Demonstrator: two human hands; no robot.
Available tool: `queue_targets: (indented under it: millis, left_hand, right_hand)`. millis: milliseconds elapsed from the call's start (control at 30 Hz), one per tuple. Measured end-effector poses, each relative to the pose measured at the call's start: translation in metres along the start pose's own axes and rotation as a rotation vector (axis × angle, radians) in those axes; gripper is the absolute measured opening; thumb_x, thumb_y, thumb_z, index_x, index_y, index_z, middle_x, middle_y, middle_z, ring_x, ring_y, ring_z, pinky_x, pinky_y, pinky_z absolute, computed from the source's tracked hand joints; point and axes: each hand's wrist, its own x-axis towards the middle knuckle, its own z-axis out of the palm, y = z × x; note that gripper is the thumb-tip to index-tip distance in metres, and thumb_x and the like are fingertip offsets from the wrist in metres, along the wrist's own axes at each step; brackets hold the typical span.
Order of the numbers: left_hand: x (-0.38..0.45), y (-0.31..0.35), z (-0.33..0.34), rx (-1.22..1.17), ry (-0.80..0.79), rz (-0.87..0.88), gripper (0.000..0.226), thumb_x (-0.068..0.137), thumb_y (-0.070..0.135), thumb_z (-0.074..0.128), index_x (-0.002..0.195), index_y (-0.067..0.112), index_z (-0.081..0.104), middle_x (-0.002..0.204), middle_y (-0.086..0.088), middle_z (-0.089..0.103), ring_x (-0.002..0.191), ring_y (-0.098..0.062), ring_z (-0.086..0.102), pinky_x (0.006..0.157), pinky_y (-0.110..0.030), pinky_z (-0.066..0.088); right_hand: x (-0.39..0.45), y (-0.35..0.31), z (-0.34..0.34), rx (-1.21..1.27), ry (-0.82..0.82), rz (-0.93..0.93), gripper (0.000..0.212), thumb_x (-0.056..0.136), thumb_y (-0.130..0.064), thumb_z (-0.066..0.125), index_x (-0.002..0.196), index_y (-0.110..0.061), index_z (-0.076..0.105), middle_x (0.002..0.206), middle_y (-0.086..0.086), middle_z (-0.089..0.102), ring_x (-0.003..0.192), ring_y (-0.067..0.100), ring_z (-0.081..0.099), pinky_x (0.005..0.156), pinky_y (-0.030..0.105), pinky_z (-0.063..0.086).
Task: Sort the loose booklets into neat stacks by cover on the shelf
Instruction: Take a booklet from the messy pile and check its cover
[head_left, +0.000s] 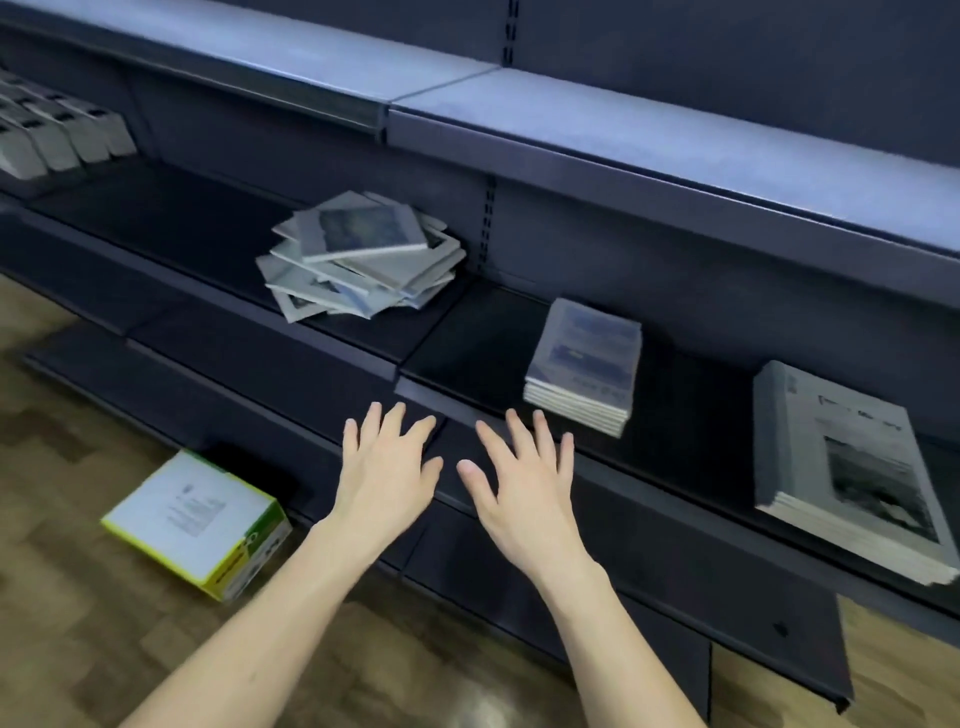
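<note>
Just now the left hand (387, 467) and right hand (524, 480) hover spread and holding nothing, and beyond them on the dark shelf (467, 358) lies a jumbled, skewed heap of pale booklets (361, 257), with a squared stack (584, 366) just past the right fingers.

1. White box with yellow-green edges (200, 525) lying on the wood-pattern floor (62, 597), right by the shelving's base.
2. Row of grey upright packs (57, 137) far left, one tier up, pretty blurry.
</note>
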Motion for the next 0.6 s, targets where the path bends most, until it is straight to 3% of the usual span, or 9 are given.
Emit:
queue_targets:
  millis: [267, 600]
  left_hand:
    - [0.011, -0.096, -0.033, -0.030, 0.032, -0.039, 0.057, 0.099, 0.044, 0.042, 0.152, 0.032, 0.024, 0.162, -0.006, 0.014, 0.150, -0.028, 0.000, 0.120, -0.048, 0.000]
    - [0.047, -0.153, -0.041, -0.071, 0.050, -0.092, 0.059, 0.100, 0.042, 0.042, 0.153, 0.027, 0.021, 0.162, -0.008, 0.012, 0.150, -0.028, -0.002, 0.121, -0.047, 0.001]
  right_hand:
    - [0.046, -0.092, 0.037, 0.090, -0.033, -0.023, 0.060, 0.101, -0.050, 0.043, 0.156, -0.032, 0.026, 0.166, 0.001, 0.012, 0.154, 0.021, -0.004, 0.123, 0.046, -0.004]
    - [0.110, -0.139, 0.069, 0.201, -0.054, -0.040, 0.057, 0.101, -0.043, 0.047, 0.154, -0.028, 0.031, 0.166, 0.003, 0.014, 0.154, 0.020, -0.002, 0.123, 0.046, 0.000]
